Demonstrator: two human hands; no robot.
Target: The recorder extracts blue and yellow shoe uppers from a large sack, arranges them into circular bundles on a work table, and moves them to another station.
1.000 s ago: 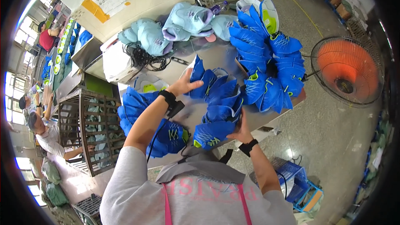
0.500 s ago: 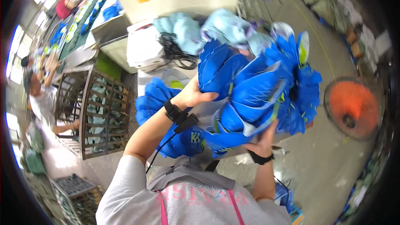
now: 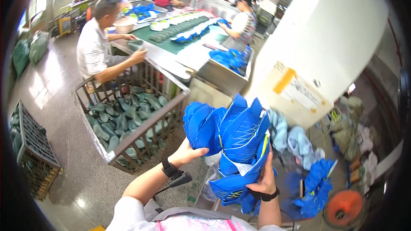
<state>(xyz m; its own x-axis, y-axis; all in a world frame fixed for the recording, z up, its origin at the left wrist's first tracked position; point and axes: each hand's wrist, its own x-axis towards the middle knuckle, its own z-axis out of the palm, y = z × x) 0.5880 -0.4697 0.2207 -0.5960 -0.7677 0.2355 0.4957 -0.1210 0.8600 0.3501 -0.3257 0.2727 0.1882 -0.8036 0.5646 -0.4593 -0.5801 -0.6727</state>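
I hold up a stack of bright blue shoe uppers in front of me. My left hand cups the stack from the left and below. On the right side, my right hand grips the lower edge of the bundle. A black watch sits on each wrist. More blue uppers lie in a pile at the lower right, beside pale blue ones.
A metal cage bin full of grey-green soles stands to my left. Behind it, several people work at a long green conveyor table. A white pillar rises on the right. An orange fan sits at the lower right.
I have lifted the bundle of blue uppers off the table and turned left; the view now faces the cage bin and the conveyor line instead of the table.
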